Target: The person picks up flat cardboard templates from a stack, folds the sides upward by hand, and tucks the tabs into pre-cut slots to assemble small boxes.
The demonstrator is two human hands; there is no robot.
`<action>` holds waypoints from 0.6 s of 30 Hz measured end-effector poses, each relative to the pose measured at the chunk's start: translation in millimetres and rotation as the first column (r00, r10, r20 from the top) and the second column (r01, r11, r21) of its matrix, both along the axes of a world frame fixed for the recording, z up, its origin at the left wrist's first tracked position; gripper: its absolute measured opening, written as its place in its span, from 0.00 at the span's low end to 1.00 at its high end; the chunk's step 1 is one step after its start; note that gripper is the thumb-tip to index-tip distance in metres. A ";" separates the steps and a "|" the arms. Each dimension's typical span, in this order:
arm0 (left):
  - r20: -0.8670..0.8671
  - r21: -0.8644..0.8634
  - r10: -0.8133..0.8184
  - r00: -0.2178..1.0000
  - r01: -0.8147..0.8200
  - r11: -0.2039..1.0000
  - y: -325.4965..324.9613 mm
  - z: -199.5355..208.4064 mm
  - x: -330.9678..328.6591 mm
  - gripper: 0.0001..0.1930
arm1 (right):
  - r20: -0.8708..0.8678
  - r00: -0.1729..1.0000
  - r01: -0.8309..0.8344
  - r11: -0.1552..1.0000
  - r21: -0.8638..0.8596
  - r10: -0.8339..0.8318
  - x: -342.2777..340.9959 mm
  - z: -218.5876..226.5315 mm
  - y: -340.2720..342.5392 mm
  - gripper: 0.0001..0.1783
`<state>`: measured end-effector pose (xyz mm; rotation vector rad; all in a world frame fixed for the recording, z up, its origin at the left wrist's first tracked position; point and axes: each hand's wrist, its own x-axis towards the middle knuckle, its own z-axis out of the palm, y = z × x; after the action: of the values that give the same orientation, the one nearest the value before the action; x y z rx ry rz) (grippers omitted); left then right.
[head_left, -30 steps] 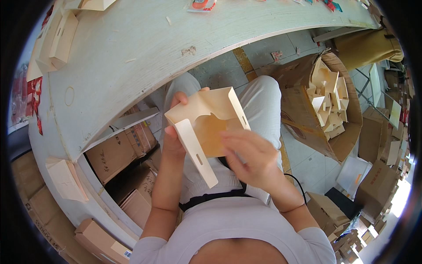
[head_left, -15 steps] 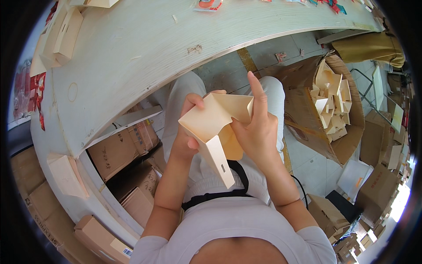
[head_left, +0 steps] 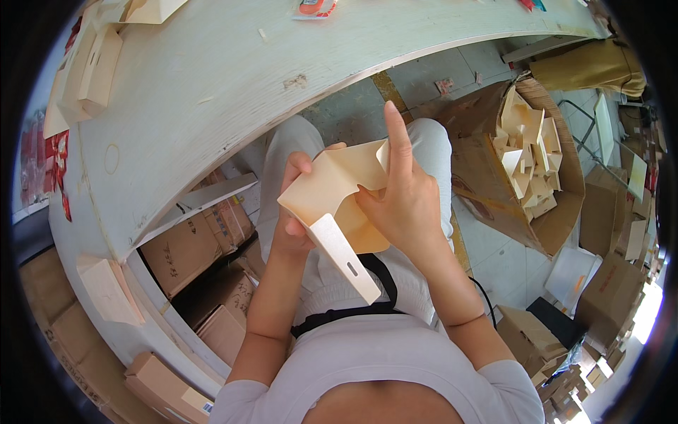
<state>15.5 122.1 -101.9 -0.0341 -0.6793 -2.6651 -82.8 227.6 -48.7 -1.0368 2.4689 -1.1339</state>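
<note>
Over my lap I hold a cream paperboard box (head_left: 319, 185), partly folded, with one long flap and its small slot hanging toward me. My left hand (head_left: 293, 205) grips the box's left side, thumb and fingers around the board. At the opposite side my right hand (head_left: 406, 191) pinches the board by a curved cutout, its thumb inside the edge. The right index finger points up, away from the box. The lower fingers of my right hand are partly hidden behind the board.
A white worktable (head_left: 183, 106) curves ahead and to the left. Similar folded boxes (head_left: 99, 71) stand at its far left, another piece (head_left: 113, 286) nearer. On the right a large brown carton (head_left: 487, 159) holds many cream pieces. Brown cartons (head_left: 187, 251) sit below the table.
The box and both hands have shifted slightly left in the view. My right index finger is more upright, and the board's right edge is bent inward a little more.
</note>
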 end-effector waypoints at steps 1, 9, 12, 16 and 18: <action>-0.002 -0.004 0.003 1.000 -0.003 1.000 0.3 0.5 -0.6 0.33 | -0.012 1.000 0.019 1.000 -0.014 -0.019 0.9 0.5 -0.8 0.53; 0.103 -0.056 0.053 0.993 -0.047 0.997 7.0 0.8 -2.8 0.32 | -0.198 0.978 0.076 0.995 0.065 -0.062 7.2 -12.4 -5.4 0.52; 0.154 -0.073 0.075 0.985 -0.064 0.995 7.7 -2.9 0.9 0.31 | -0.137 0.991 0.018 0.998 0.060 -0.010 5.3 -12.5 -4.2 0.49; 0.151 -0.132 0.127 0.980 -0.107 0.985 5.6 3.0 1.9 0.30 | 0.441 0.840 -0.215 0.941 -0.262 0.315 -16.1 -7.1 12.0 0.39; 0.140 -0.123 0.122 0.983 -0.105 0.987 3.0 5.4 1.8 0.29 | 0.579 0.647 -0.287 0.862 -0.419 0.497 -25.3 -16.7 27.1 0.34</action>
<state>17.3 125.1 -96.4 0.1673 -0.8557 -2.5340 -108.1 254.8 -65.4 -0.9426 1.4385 -1.4200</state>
